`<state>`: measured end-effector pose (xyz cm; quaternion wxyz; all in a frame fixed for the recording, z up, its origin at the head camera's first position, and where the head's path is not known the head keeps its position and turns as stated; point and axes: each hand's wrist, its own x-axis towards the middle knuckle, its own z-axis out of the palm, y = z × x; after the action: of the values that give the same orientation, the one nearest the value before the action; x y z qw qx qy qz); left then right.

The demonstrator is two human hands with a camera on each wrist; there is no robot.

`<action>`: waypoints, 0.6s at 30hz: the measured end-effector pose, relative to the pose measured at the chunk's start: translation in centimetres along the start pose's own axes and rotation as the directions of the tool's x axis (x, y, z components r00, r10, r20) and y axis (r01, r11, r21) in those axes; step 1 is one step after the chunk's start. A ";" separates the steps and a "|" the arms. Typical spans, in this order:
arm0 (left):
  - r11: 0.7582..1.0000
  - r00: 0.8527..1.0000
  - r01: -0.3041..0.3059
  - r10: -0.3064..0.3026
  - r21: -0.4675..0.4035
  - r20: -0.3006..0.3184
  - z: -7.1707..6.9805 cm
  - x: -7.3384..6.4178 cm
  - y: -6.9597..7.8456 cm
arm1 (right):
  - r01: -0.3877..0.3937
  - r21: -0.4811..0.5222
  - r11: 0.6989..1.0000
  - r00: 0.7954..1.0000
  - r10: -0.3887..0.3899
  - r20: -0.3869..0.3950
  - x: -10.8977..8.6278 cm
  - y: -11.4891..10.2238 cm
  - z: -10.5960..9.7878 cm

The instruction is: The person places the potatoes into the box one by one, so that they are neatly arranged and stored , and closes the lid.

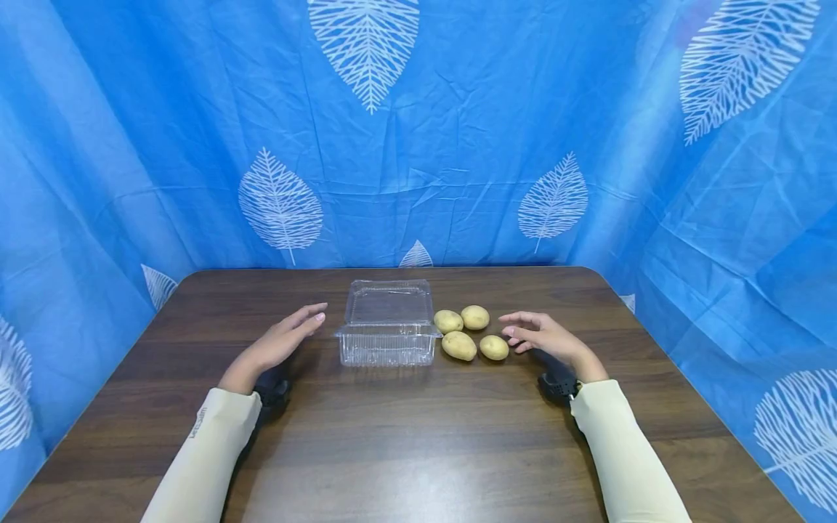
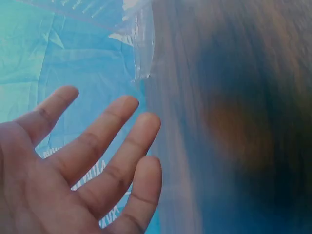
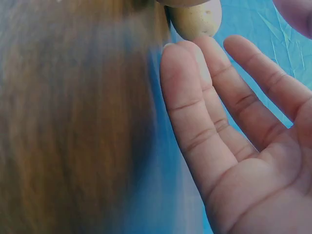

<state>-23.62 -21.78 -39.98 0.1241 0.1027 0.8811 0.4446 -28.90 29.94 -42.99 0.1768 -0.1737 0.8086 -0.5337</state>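
A clear plastic clamshell box stands on the wooden table, its lid raised and tilted back behind the base. Several potatoes lie in a cluster just right of it. My left hand, fingers extended and holding nothing, is left of the box with a gap between; in the left wrist view a box edge shows past the fingertips. My right hand is beside the potatoes on their right, fingers slightly bent and nothing in them. A potato appears just beyond those fingertips in the right wrist view.
The dark wooden table has rounded far corners. A blue curtain with white leaf prints hangs behind it and at both sides. Black wrist cameras are strapped under both wrists, near the cream sleeves.
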 end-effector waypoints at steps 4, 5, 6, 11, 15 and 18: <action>0.999 0.999 -0.024 0.026 -0.043 0.033 0.1 0.2 -0.2 | 0.001 0.002 1.000 1.000 -0.001 0.018 0.0 0.0 0.1; 0.998 0.999 -0.028 0.030 -0.052 0.041 0.1 0.3 -0.2 | 0.004 0.002 1.000 1.000 -0.004 0.026 0.1 0.0 0.2; 0.998 0.998 -0.029 0.033 -0.061 0.051 0.2 0.3 -0.3 | 0.004 0.002 1.000 0.999 -0.004 0.034 0.1 -0.1 0.2; 0.996 0.993 -0.025 0.035 -0.088 0.112 0.2 0.4 -0.2 | -0.015 -0.016 1.000 0.998 0.016 0.064 0.2 -0.2 0.5; 0.995 0.989 -0.020 0.034 -0.098 0.146 0.4 0.5 -0.3 | -0.030 -0.046 0.999 0.997 0.033 0.076 0.3 -0.2 0.7; 0.992 0.986 -0.030 0.049 -0.120 0.159 0.5 0.6 -0.4 | -0.017 -0.059 0.998 0.996 0.022 0.086 0.4 -0.1 0.7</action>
<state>-24.10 -21.43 -40.66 0.1923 0.1484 0.8383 0.4881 -28.95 29.16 -43.23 0.2118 -0.1936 0.8172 -0.4999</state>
